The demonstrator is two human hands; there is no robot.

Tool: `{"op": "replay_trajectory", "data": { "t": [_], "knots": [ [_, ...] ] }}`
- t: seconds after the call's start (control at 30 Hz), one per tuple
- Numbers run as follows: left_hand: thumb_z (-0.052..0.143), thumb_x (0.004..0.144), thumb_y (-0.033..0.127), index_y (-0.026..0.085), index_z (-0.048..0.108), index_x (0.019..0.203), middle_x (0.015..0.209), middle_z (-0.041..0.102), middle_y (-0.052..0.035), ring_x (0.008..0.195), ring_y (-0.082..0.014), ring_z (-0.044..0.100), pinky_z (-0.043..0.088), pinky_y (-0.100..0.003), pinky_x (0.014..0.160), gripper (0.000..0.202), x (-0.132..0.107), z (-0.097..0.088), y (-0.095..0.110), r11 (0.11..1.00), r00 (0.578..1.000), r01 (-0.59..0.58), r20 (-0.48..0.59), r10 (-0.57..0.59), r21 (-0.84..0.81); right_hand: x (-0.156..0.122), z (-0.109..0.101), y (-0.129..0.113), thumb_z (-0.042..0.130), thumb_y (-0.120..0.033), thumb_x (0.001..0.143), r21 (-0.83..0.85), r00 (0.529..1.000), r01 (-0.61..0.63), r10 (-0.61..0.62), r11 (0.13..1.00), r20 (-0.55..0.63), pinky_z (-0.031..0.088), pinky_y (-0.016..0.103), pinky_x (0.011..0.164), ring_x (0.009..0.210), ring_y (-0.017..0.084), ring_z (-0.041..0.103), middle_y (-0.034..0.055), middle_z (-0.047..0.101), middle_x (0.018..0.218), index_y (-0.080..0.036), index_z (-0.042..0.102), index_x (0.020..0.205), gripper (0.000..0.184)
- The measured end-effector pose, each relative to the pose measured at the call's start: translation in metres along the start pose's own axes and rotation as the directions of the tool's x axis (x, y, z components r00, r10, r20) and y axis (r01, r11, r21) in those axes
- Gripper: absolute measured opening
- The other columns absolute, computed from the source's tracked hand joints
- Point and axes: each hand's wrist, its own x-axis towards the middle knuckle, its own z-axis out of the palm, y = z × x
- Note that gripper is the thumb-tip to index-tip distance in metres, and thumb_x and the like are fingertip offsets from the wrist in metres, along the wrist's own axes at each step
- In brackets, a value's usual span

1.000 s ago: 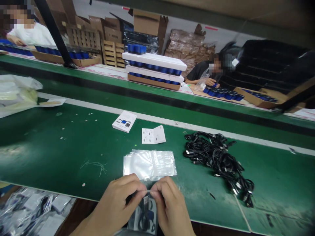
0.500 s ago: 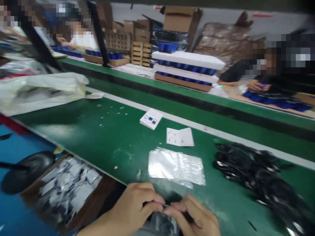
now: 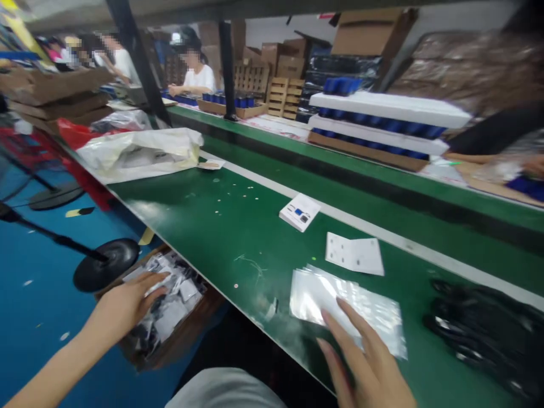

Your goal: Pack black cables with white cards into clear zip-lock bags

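My left hand (image 3: 125, 303) reaches over a cardboard box (image 3: 164, 348) beside the bench, its fingers and thumb apart just above the contents. Inside lie many small clear bags (image 3: 174, 306) with white papers and dark pieces. No bag is plainly gripped in that hand. On the right, my right hand (image 3: 368, 360) hovers with spread fingers at the near side of a stack of flat clear plastic bags (image 3: 314, 294); whether a fingertip touches them I cannot tell. A folded white leaflet (image 3: 355, 255) lies just behind the bags.
A stack of printed booklets (image 3: 300, 212) and a heap of black cables (image 3: 484, 334) rest on the green bench (image 3: 204, 221). At its far left sits a white sack (image 3: 157, 153). Foam trays of blue parts (image 3: 382, 122) stand behind. A round black stand base (image 3: 106, 263) is on the floor. People sit opposite.
My hands were together at the bench edge, pinching a small plastic bag. They have parted: the left is over the box, the right over the flat bags. The view has swung left.
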Motion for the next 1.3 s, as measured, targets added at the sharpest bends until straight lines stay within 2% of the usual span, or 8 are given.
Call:
{"op": "replay_trajectory", "data": {
  "t": [0.1,0.27,0.47,0.6,0.73,0.93,1.1,1.3],
  "knots": [
    [0.053,0.082,0.051,0.027,0.071,0.095,0.096,0.076,-0.0005,0.082,-0.0237,0.071,0.053,-0.026,0.069,0.033,0.006,0.001,0.033,0.985,0.990,-0.143,-0.032,0.141,-0.101,0.009,0.012,0.011,0.040,-0.015,0.093,-0.220,0.992,0.125,-0.121,0.968,0.031,0.040,0.059,0.095,0.111,0.037,0.058,0.0235,0.060,0.122,-0.007,0.053,0.125,0.035],
    [0.050,0.087,0.035,0.028,0.070,0.096,0.087,0.072,0.0020,0.073,-0.0134,0.068,0.051,-0.018,0.067,0.023,0.022,0.015,0.135,0.828,0.890,-0.428,-0.011,0.455,-0.361,0.011,0.016,0.018,0.034,-0.010,0.097,-0.116,0.993,0.113,-0.110,0.987,0.035,0.043,0.042,0.097,0.088,0.021,0.071,0.0103,0.075,0.094,-0.012,0.062,0.106,0.029],
    [0.050,0.084,0.044,0.014,0.055,0.121,0.101,0.065,-0.0079,0.076,-0.0209,0.063,0.052,-0.037,0.075,0.048,0.044,0.036,0.211,0.854,0.933,-0.259,0.114,0.343,-0.451,0.011,0.006,0.009,0.040,-0.009,0.093,-0.077,0.996,-0.033,0.026,0.996,-0.086,0.048,0.041,0.090,0.089,0.022,0.070,0.0094,0.074,0.094,-0.015,0.064,0.093,0.025],
    [0.052,0.083,0.041,0.018,0.046,0.127,0.102,0.065,-0.0058,0.077,-0.0176,0.065,0.053,-0.032,0.073,0.050,0.041,0.037,0.225,0.662,0.907,-0.008,0.273,0.320,-0.749,0.008,0.004,-0.001,0.047,-0.010,0.091,-0.097,0.975,0.005,-0.027,0.995,-0.220,0.049,0.043,0.089,0.116,0.030,0.055,0.0116,0.066,0.116,-0.019,0.065,0.095,0.020],
    [0.059,0.079,0.033,0.019,0.044,0.121,0.078,0.064,0.0019,0.065,-0.0141,0.062,0.052,-0.025,0.060,0.047,0.037,0.037,0.226,0.435,0.890,0.163,0.322,0.322,-0.885,0.004,-0.005,-0.003,0.052,-0.024,0.091,0.168,0.954,-0.220,0.247,0.961,-0.167,0.050,0.043,0.090,0.122,0.029,0.049,0.0120,0.052,0.133,-0.023,0.059,0.101,0.013],
    [0.056,0.083,0.039,0.022,0.045,0.121,0.082,0.066,0.0011,0.069,-0.0149,0.063,0.052,-0.028,0.068,0.043,0.045,0.047,0.219,0.541,0.914,0.085,0.282,0.292,-0.837,0.000,-0.007,0.006,0.056,-0.021,0.086,0.337,0.860,-0.505,0.498,0.795,0.115,0.058,0.034,0.078,0.095,0.022,0.066,0.0074,0.066,0.110,-0.024,0.048,0.119,0.035],
    [0.057,0.081,0.043,0.021,0.044,0.123,0.083,0.066,0.0001,0.075,-0.0171,0.064,0.054,-0.030,0.071,0.049,0.060,0.051,0.216,0.567,0.934,0.060,0.246,0.258,-0.822,0.000,0.016,0.009,0.063,-0.006,0.076,0.187,0.955,-0.294,0.280,0.937,0.098,0.051,0.044,0.093,0.116,0.030,0.055,0.0154,0.057,0.129,-0.016,0.034,0.138,0.070],
    [0.061,0.079,0.042,0.019,0.043,0.122,0.079,0.069,0.0007,0.065,-0.0143,0.063,0.054,-0.026,0.062,0.052,0.058,0.035,0.208,0.467,0.933,0.067,0.222,0.283,-0.882,0.011,0.007,0.012,0.048,-0.012,0.088,0.229,0.940,-0.330,0.341,0.916,-0.010,0.049,0.045,0.093,0.119,0.029,0.053,0.0168,0.058,0.126,-0.016,0.043,0.130,0.043]
  ]
}}
